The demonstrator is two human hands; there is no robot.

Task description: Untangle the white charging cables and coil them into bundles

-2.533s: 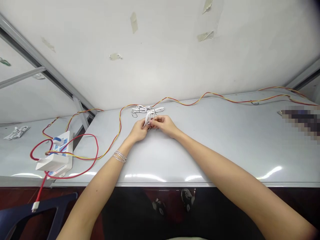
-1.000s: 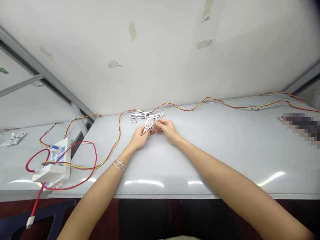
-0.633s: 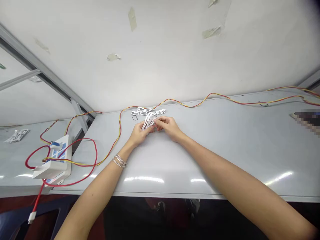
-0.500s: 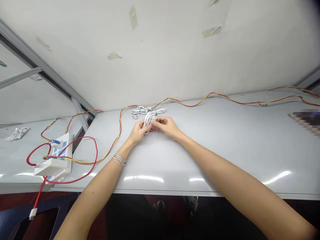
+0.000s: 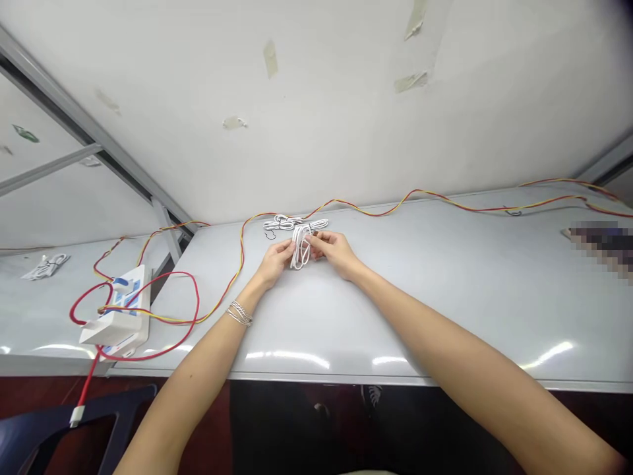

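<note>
A looped bundle of white cable (image 5: 301, 247) stands between my hands on the grey-white table top (image 5: 435, 290). My right hand (image 5: 332, 252) pinches its upper end with the fingertips. My left hand (image 5: 275, 259) holds its left side. A second white cable coil (image 5: 291, 223) lies just behind the hands, tied with a thin dark wire (image 5: 270, 235). Several thin bracelets (image 5: 240, 313) circle my left wrist.
A twisted red-and-yellow wire (image 5: 376, 209) runs along the table's back edge to a white power strip (image 5: 121, 316) at the left. A red cable (image 5: 86, 389) hangs over the front edge. A dark chair (image 5: 64, 422) stands below left. Another white cable bundle (image 5: 45, 267) lies on the adjoining table.
The white bundle has been drawn out into a longer, open loop between my hands. My hands have eased slightly apart, and the view has shifted a little.
</note>
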